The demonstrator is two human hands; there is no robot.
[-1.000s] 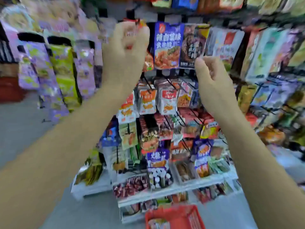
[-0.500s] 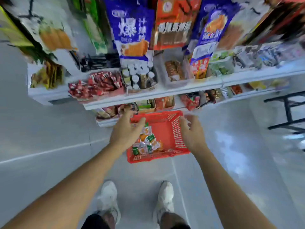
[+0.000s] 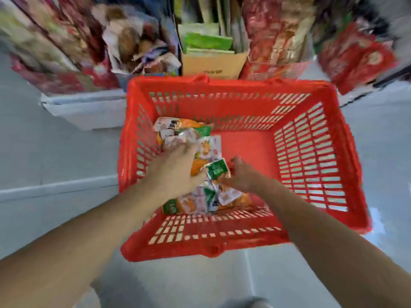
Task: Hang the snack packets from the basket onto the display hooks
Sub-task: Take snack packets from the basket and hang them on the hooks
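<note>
Both your hands are down inside the red basket (image 3: 311, 152), which sits on the pale floor (image 3: 66, 152) directly in front of you, its far rim close against the foot of the display. The snack packets (image 3: 208, 146) lie heaped in the basket's left half, running from the far-left corner down to the near wall. They are small orange, white and green pouches, crumpled over one another. The right half of the basket's bottom shows as plain red plastic.

Your left hand (image 3: 175, 167) lies palm-down on the middle of the heap, fingers bent and reaching toward the far packets, with the fingertips on a silvery-white one. Through the blur you cannot tell whether it grips anything or only rests there. Your right hand (image 3: 241, 174) is just beside it on the right. Its fingers are curled round the right edge of a green-cornered packet (image 3: 217, 168) that stands up between the two hands, and thumb and fingers appear to pinch it.

Beyond the basket, the white edge of a low shelf (image 3: 89, 107) runs off to the far left, carrying blurred red and mixed packs. A cardboard box (image 3: 213, 63) stands right behind the far rim, with green packs (image 3: 208, 41) upright inside it. More red packs (image 3: 355, 58) crowd the far right. Everything there is smeared by motion, so no label can be read.
</note>
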